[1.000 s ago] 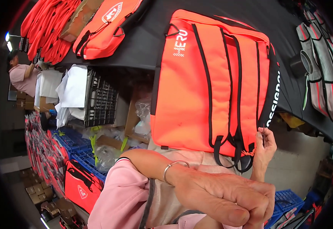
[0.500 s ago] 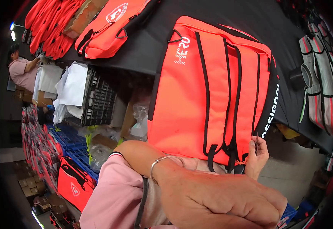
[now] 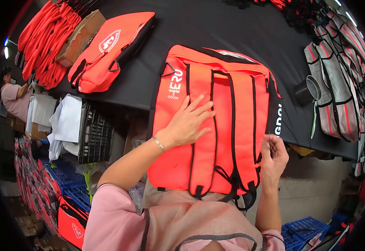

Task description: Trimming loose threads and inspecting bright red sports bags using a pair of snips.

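A bright orange-red backpack (image 3: 222,163) with black trim lies on the table, straps facing up, its lower end over the table's front edge against my body. My left hand (image 3: 188,123) rests flat on its left part, fingers spread across the edge of the left shoulder strap (image 3: 201,167). At the bag's right side, my right hand (image 3: 276,152) is closed in a pinch. A small dark pointed tool shows at its fingertips, mostly hidden, so its kind is unclear. Beside that hand is the right shoulder strap (image 3: 245,138), its black webbing hanging low.
Another orange-red bag (image 3: 111,50) lies at the far left of the black-covered table (image 3: 182,25), near a cardboard box (image 3: 82,37) and stacked orange pieces (image 3: 48,42). Grey strap pieces (image 3: 335,96) and a dark cup (image 3: 306,91) are at right. A black crate (image 3: 96,134) stands left.
My left hand has swung from the near foreground up onto the backpack and now lies spread on it. The right hand stays pinched at the bag's right side. The view has shifted.
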{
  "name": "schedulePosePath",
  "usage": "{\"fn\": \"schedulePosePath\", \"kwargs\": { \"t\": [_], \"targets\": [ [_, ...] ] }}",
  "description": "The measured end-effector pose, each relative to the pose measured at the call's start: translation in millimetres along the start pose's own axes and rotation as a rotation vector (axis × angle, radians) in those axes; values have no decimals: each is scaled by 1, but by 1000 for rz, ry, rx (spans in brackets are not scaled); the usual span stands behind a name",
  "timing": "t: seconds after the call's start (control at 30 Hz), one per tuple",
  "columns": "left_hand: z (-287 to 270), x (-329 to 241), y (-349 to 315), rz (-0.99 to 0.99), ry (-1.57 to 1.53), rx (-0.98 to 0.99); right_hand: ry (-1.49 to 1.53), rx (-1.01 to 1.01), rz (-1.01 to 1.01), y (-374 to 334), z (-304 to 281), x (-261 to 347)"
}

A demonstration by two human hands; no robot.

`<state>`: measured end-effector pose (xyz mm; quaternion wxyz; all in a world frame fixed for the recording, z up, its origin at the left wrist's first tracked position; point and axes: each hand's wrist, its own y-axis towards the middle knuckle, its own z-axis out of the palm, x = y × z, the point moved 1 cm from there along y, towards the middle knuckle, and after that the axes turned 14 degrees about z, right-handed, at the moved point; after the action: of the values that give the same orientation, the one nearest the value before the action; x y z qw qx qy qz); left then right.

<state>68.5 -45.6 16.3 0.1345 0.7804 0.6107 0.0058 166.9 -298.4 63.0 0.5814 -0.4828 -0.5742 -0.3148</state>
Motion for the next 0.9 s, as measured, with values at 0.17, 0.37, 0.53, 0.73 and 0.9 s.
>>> {"fn": "schedulePosePath", "kwargs": {
  "t": [0.17, 0.37, 0.53, 0.73, 0.9],
  "targets": [
    [-3, -1, -32, 43, -175, 39, -151, 118, -144, 40, 53, 19],
    [-12, 8, -74, 95, -223, -52, -242, 129, -180, 114, 62, -54],
    [-22, -18, -163, -531, -389, -445, -202, 181, -118, 107, 66, -42],
    [40, -77, -217, -881, -1546, -686, -359, 457, -432, 12, 145, -12],
    [36, -94, -199, -988, -1166, -516, -696, 433, -584, 13, 179, -64]
  ]
}}
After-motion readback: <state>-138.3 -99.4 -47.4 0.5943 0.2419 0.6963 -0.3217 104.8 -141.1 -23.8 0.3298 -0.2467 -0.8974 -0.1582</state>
